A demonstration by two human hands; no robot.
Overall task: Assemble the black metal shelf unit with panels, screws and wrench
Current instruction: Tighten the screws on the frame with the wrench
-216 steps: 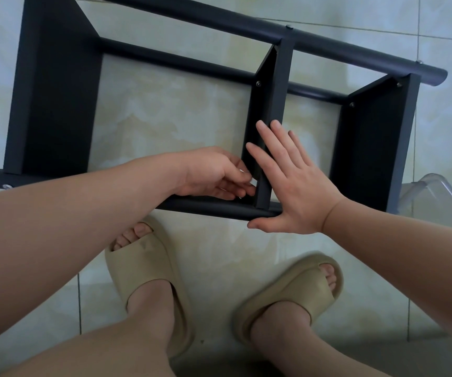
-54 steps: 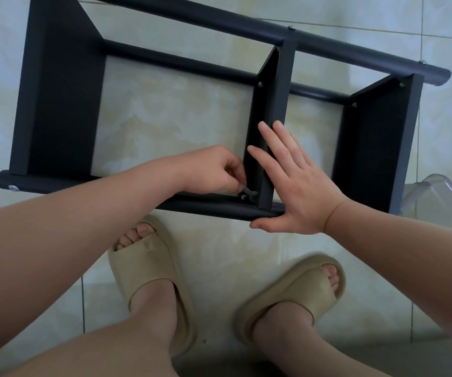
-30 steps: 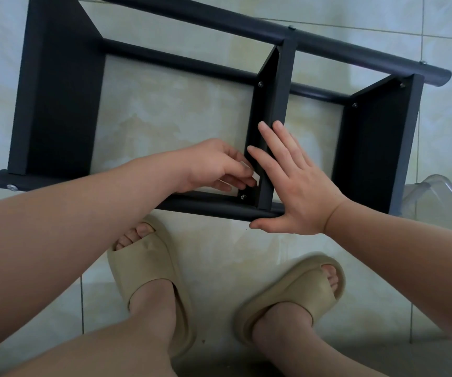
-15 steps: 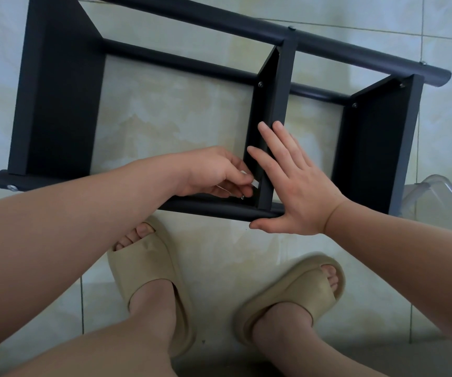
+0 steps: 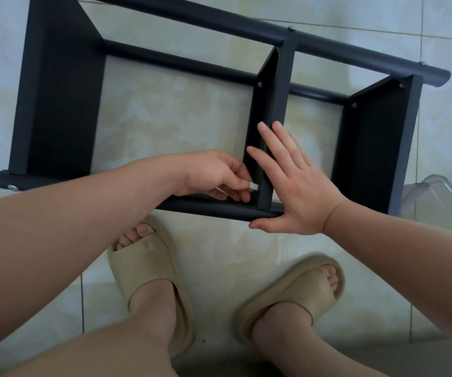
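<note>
The left hand pinches a small wrench at the near corner of the middle panel, while the right hand presses flat, fingers straight, against that panel's edge.

hands: we see left hand, right hand bare
feet: we log left slide, right slide, beige, open-toe

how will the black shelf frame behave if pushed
Probably stiff: the shelf frame has panels screwed between tubes. Lying low on smooth floor tiles, it would likely slide, not tip. The right hand braces the middle panel, so that joint may wobble.
</note>
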